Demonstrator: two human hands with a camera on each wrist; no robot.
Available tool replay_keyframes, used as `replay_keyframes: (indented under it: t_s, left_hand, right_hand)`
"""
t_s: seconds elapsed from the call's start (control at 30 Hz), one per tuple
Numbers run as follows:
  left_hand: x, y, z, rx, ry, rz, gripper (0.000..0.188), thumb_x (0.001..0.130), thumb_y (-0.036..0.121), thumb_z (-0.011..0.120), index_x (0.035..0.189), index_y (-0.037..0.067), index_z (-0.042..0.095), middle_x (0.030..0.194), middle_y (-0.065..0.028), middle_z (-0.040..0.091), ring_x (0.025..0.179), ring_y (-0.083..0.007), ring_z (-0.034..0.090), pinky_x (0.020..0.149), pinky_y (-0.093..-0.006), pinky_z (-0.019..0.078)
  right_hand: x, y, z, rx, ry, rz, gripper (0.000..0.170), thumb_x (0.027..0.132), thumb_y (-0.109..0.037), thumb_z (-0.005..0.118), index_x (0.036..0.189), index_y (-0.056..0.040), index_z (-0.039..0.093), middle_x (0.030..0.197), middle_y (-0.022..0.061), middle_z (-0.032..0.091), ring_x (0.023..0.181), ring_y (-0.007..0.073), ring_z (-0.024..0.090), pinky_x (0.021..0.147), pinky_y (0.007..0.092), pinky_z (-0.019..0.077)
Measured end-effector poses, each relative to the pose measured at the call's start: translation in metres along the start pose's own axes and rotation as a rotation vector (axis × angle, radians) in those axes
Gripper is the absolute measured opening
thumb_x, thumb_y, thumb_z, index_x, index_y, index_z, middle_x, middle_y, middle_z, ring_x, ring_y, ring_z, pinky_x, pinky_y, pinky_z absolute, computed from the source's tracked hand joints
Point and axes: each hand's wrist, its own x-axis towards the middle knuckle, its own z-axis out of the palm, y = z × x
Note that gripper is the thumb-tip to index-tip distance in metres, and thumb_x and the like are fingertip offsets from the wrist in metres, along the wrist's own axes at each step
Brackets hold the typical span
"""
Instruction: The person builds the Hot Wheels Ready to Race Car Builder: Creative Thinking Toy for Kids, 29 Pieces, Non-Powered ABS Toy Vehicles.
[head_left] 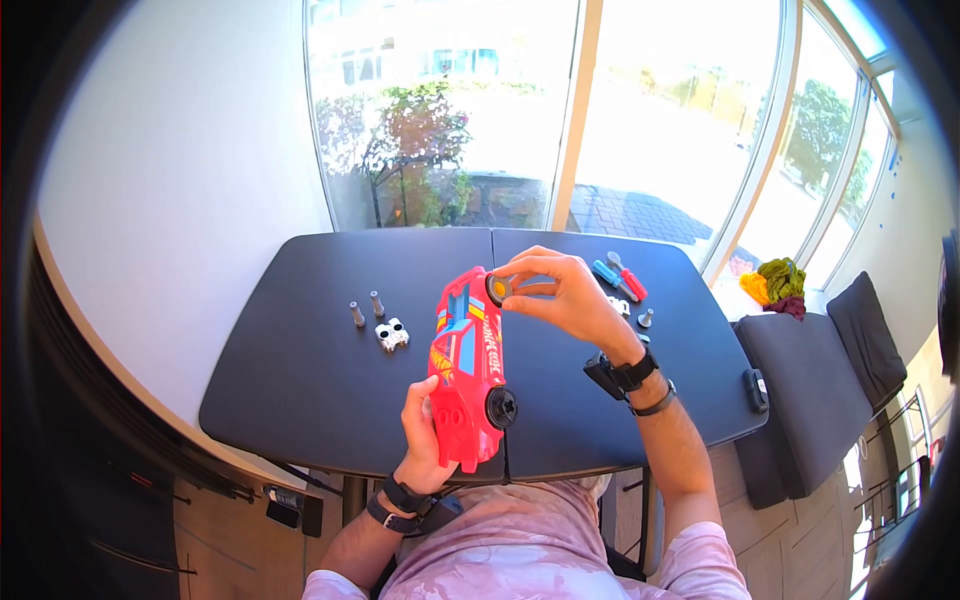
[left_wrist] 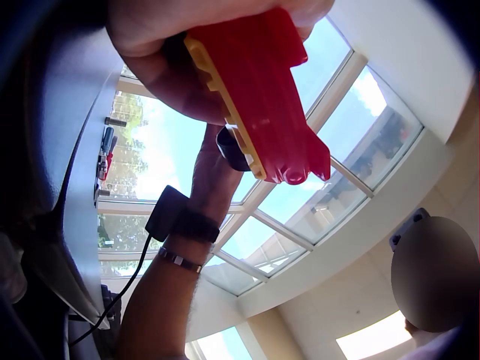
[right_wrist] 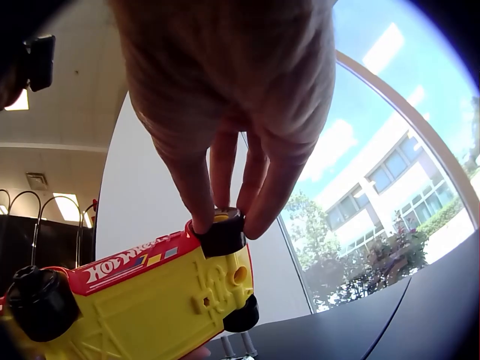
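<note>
Above the table, my left hand (head_left: 424,440) grips the rear part of a red toy car (head_left: 462,345) with blue windows. My right hand (head_left: 570,300) pinches a black wheel (right_wrist: 223,237) with a yellow centre between thumb and fingers, at the car's far corner. Another black wheel (head_left: 501,407) sits at the near end of the same side. The right wrist view shows the car's yellow underside (right_wrist: 142,315), with a hole close to the pinched wheel. Most of the left hand's fingers are hidden behind the car.
On the dark table (head_left: 300,390), a white part (head_left: 392,335) and two grey bolts (head_left: 358,314) lie left of the car. Blue- and red-handled tools (head_left: 630,284), another grey bolt (head_left: 645,318) and white pieces are at the right. A black case (head_left: 756,390) sits at the right edge.
</note>
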Motion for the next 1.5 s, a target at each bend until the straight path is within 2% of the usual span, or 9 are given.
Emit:
replay_keyframes:
  t_s: [0.3, 0.5, 0.9, 1.0, 1.07, 1.2, 1.3, 1.4, 1.5]
  left_hand:
    - [-0.001, 0.001, 0.001, 0.023, 0.011, 0.001, 0.076, 0.102, 0.053, 0.065, 0.154, 0.0, 0.052, 0.139, -0.0172, 0.072, 0.12, -0.0281, 0.076, 0.101, -0.045, 0.0633]
    - [-0.001, 0.0, 0.001, 0.026, 0.001, 0.005, 0.076, 0.101, 0.053, 0.066, 0.154, 0.0, 0.052, 0.138, -0.0176, 0.073, 0.119, -0.0282, 0.077, 0.1, -0.0458, 0.0643]
    - [-0.003, 0.0, 0.004, 0.032, -0.01, 0.015, 0.075, 0.102, 0.052, 0.066, 0.153, -0.001, 0.053, 0.138, -0.0182, 0.074, 0.117, -0.0288, 0.079, 0.099, -0.0463, 0.0663]
    - [-0.004, 0.001, 0.007, 0.037, -0.007, 0.025, 0.075, 0.102, 0.052, 0.066, 0.153, -0.001, 0.053, 0.138, -0.0178, 0.074, 0.118, -0.0282, 0.078, 0.1, -0.0458, 0.0654]
    - [-0.004, 0.001, 0.009, 0.041, -0.002, 0.035, 0.075, 0.102, 0.053, 0.066, 0.154, -0.001, 0.053, 0.138, -0.0173, 0.073, 0.119, -0.0276, 0.077, 0.1, -0.0453, 0.0645]
    - [-0.004, 0.0, 0.008, 0.038, 0.027, 0.028, 0.074, 0.103, 0.054, 0.066, 0.152, 0.001, 0.054, 0.138, -0.0153, 0.074, 0.119, -0.0259, 0.076, 0.1, -0.0432, 0.0635]
    - [-0.004, 0.0, 0.009, 0.061, 0.037, 0.032, 0.073, 0.102, 0.058, 0.065, 0.15, 0.002, 0.057, 0.136, -0.0128, 0.075, 0.117, -0.024, 0.077, 0.1, -0.041, 0.0635]
    - [-0.004, 0.0, 0.007, 0.063, 0.042, 0.027, 0.073, 0.102, 0.057, 0.065, 0.15, 0.003, 0.057, 0.135, -0.0126, 0.075, 0.117, -0.0239, 0.077, 0.1, -0.0412, 0.0633]
    - [-0.004, 0.0, 0.009, 0.052, 0.042, 0.026, 0.073, 0.102, 0.056, 0.066, 0.151, 0.003, 0.056, 0.135, -0.0129, 0.075, 0.117, -0.0243, 0.077, 0.099, -0.0414, 0.0632]
  right_hand:
    - [0.001, 0.007, -0.006, 0.092, -0.033, 0.021, 0.039, 0.097, -0.004, 0.086, 0.136, -0.0052, 0.081, 0.123, 0.0087, 0.072, 0.113, 0.0156, 0.073, 0.105, 0.0371, 0.0673]
    - [0.002, 0.01, -0.007, 0.018, -0.014, 0.025, 0.038, 0.094, -0.008, 0.09, 0.132, -0.0054, 0.083, 0.111, 0.0083, 0.077, 0.103, 0.0147, 0.077, 0.098, 0.034, 0.066]
    - [0.001, 0.007, -0.002, 0.042, 0.041, 0.016, 0.038, 0.091, -0.008, 0.094, 0.126, -0.0001, 0.083, 0.11, 0.0091, 0.078, 0.099, 0.0157, 0.078, 0.096, 0.0341, 0.0659]
    - [-0.001, 0.0, 0.002, 0.034, 0.07, 0.009, 0.028, 0.096, -0.012, 0.09, 0.119, 0.0021, 0.084, 0.108, 0.0099, 0.079, 0.095, 0.0166, 0.078, 0.096, 0.0337, 0.0657]
    - [-0.002, -0.002, 0.0, -0.095, 0.081, 0.048, 0.023, 0.102, -0.017, 0.085, 0.112, 0.0032, 0.085, 0.103, 0.0121, 0.08, 0.091, 0.0182, 0.079, 0.093, 0.0344, 0.0655]
    - [-0.002, 0.009, -0.016, -0.332, 0.101, 0.101, 0.035, 0.109, -0.027, 0.076, 0.097, 0.0044, 0.084, 0.094, 0.0158, 0.08, 0.084, 0.0235, 0.078, 0.086, 0.0381, 0.0642]
    - [0.002, 0.017, -0.025, -0.322, 0.243, 0.101, 0.034, 0.109, -0.028, 0.075, 0.1, 0.0032, 0.083, 0.092, 0.0169, 0.08, 0.082, 0.0279, 0.078, 0.082, 0.0416, 0.0626]
    - [0.01, 0.047, -0.039, -0.427, 0.341, 0.008, 0.026, 0.107, -0.023, 0.075, 0.112, 0.0022, 0.082, 0.101, 0.0176, 0.081, 0.088, 0.0316, 0.079, 0.086, 0.0413, 0.0623]
    - [0.011, 0.087, -0.052, -0.619, 0.272, 0.09, 0.024, 0.103, -0.013, 0.072, 0.122, 0.0001, 0.08, 0.113, 0.0176, 0.08, 0.108, 0.0331, 0.078, 0.093, 0.0413, 0.0625]
